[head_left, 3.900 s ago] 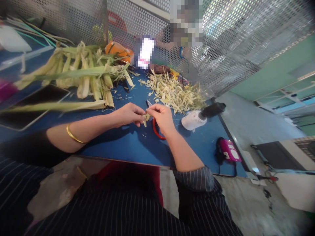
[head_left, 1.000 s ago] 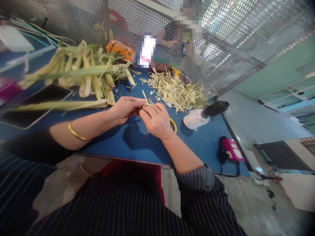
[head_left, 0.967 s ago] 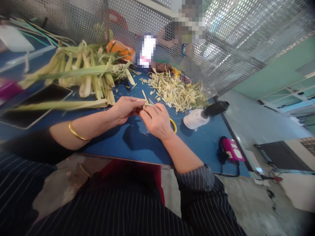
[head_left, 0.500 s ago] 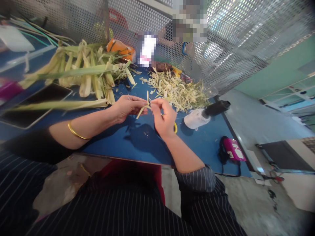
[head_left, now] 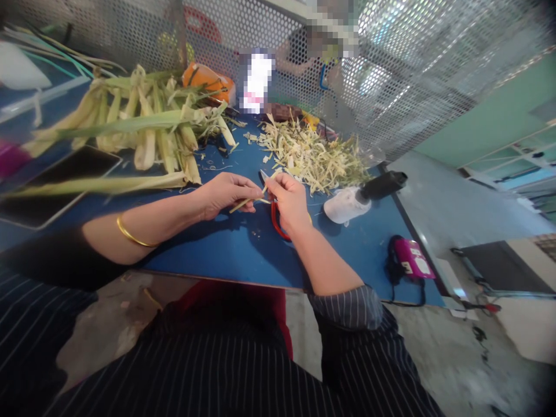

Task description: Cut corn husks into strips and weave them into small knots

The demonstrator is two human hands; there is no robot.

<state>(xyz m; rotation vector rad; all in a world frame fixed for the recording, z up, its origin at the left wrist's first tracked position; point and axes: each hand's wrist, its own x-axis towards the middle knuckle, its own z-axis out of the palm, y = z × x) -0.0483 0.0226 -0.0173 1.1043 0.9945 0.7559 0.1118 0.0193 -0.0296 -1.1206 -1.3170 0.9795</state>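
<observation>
My left hand [head_left: 228, 196] pinches a thin, pale green plant strip [head_left: 240, 205] above the blue table. Close on its right, my right hand [head_left: 289, 200] is closed on the upper part of the strip, its fingertips near those of my left hand. Red-handled scissors [head_left: 278, 223] lie beneath my right hand, partly hidden by it, with the blade tip showing just above the fingers. Beyond both hands is a heap of cut strips [head_left: 319, 156]. Long green stalks [head_left: 145, 124] are piled at the back left.
A white bottle-shaped thing with a black top [head_left: 347, 205] stands right of my hands. A magenta device [head_left: 412, 259] with a black cord is near the right edge. A dark flat panel [head_left: 56, 185] lies left, and an orange packet [head_left: 208, 81] rests by the mesh.
The strip's crossed ends have shifted and it now slants between my hands. My right hand has moved slightly, and the red scissors handle now shows beside it.
</observation>
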